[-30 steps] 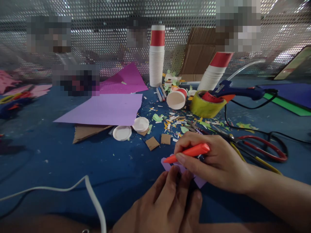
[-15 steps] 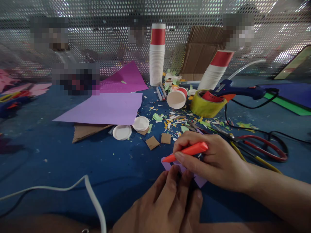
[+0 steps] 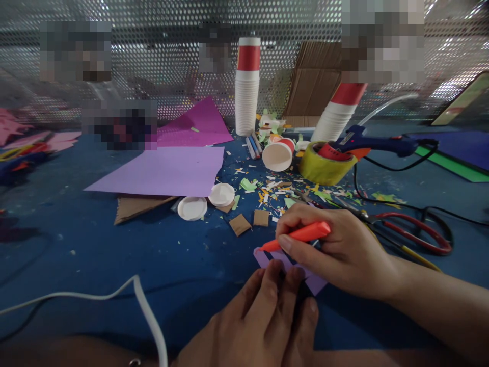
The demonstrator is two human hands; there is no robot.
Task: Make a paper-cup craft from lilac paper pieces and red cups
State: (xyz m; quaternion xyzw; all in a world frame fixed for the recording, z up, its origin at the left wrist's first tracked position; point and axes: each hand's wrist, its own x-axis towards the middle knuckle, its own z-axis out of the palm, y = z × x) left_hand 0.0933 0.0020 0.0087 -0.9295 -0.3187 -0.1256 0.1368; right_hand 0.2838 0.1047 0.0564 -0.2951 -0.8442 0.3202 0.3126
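In my right hand (image 3: 336, 250) is an orange-red marker (image 3: 311, 232), pinched between thumb and fingers, its tip on the left end of a small cut purple paper piece (image 3: 315, 283). My left hand (image 3: 260, 316) lies with its fingertips on that paper, pressing it to the blue table (image 3: 114, 260). The fingers of the left hand are extended and close to each other. Two small cardboard squares (image 3: 240, 225) lie just beyond the paper, beside two white discs (image 3: 193, 208). Part of the purple piece is hidden under my hands.
Red-handled scissors (image 3: 414, 232) lie right of my right hand. Behind are a blue glue gun (image 3: 376, 142) on yellow tape (image 3: 324, 165), paper scraps and cup stacks (image 3: 246, 97). A lilac sheet (image 3: 168, 171) lies left. A white cable (image 3: 147, 316) crosses near the front left.
My right hand and the marker have shifted slightly to the right, and the marker's tip has moved a little right and up along the paper. My left hand has stayed in place.
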